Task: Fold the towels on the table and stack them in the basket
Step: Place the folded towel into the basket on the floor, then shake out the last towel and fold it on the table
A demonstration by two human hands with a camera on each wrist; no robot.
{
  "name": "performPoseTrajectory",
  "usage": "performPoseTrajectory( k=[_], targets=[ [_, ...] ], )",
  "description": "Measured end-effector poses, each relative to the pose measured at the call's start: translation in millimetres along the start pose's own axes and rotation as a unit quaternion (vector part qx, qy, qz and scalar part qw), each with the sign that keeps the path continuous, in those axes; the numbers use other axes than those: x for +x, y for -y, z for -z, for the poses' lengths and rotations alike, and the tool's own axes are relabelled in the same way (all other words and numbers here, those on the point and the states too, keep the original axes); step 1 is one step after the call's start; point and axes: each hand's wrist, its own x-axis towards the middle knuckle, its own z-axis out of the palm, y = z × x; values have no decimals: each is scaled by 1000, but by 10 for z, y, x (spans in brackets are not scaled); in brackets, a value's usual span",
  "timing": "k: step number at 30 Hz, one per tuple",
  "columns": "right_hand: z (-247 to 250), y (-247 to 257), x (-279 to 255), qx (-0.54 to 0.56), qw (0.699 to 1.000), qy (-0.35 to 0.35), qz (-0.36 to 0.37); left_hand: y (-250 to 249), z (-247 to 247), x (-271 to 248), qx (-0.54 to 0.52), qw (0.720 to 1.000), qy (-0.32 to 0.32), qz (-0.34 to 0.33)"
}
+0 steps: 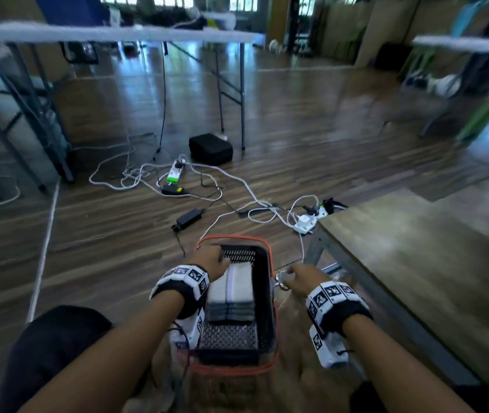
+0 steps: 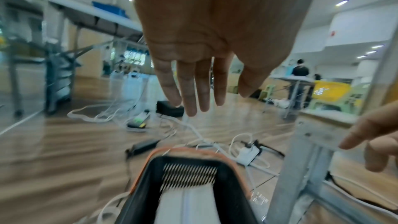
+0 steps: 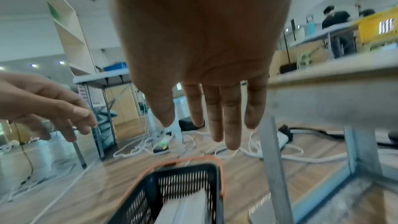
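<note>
I see the black basket (image 1: 267, 281) with its orange rim on the wooden floor (image 1: 103, 234), just left of the tabletop (image 1: 416, 248). A stack of folded grey towels (image 1: 231, 293) lies inside it. My left hand (image 1: 210, 259) hovers above the basket's far left corner, fingers straight and empty. My right hand (image 1: 301, 277) is beside the right rim, fingers extended, holding nothing.

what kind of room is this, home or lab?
Likely a large hall used as a work or recording space, not a home: folding tables, power strips and cables strewn over a wood-look floor, people at other tables behind.
</note>
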Motion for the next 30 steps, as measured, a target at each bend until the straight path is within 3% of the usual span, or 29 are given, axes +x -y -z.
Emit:
performPoseTrajectory(
  k=[5, 12, 23, 30],
  targets=[
    [752, -318, -787, -14, 996, -85, -18, -1013, 551, -303, 54, 990, -43, -124],
    [1326, -1050, -1861, 10, 975, -192, -113, -2346, 694, -716, 61, 951, -36, -300],
    [1297, -2065, -3358, 104, 915, -292, -260, -3809, 94, -1334, 110, 881, 18, -461],
    [852, -2658, -3791, 96, 890, -230, -381, -4431, -499, -1607, 124, 840, 72, -523]
  ],
)
